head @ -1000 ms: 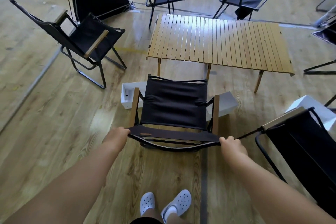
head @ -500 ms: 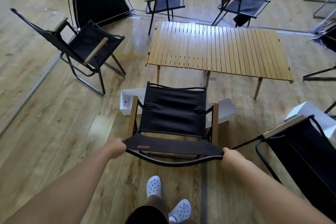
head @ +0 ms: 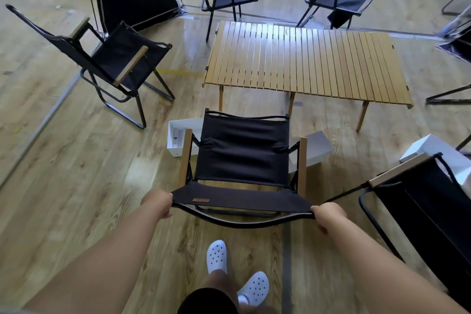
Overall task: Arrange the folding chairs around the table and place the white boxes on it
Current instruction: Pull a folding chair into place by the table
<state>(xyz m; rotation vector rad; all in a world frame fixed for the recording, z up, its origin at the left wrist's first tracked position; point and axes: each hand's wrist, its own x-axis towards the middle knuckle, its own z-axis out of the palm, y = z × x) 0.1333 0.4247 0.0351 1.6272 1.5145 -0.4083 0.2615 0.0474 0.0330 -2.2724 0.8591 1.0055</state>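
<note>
while we gripped the top band of the folding chair (head: 242, 158) with both hands, its place had barely changed. our left hand (head: 158, 205) was curled round the band's left end and our right hand (head: 328, 215) round its right end, just as a second before. what had changed was us. our white shoes (head: 216, 255), side by side a second earlier, now stood staggered, one ahead of the other, and the back band showed more of its face, label included. against the boxes the chair had hardly shifted. it faced the near long edge of the slatted table (head: 305, 64), close but apart. an open white box (head: 178, 135) lay on the floor by its left armrest and a second white box (head: 318, 146) by its right one; we could not tell whether either touched the frame. a third white box (head: 430, 150) lay further right. we judged this chair nearly placed, needing only a short push in. no box sat on the table, so that half of the task remained.
</note>
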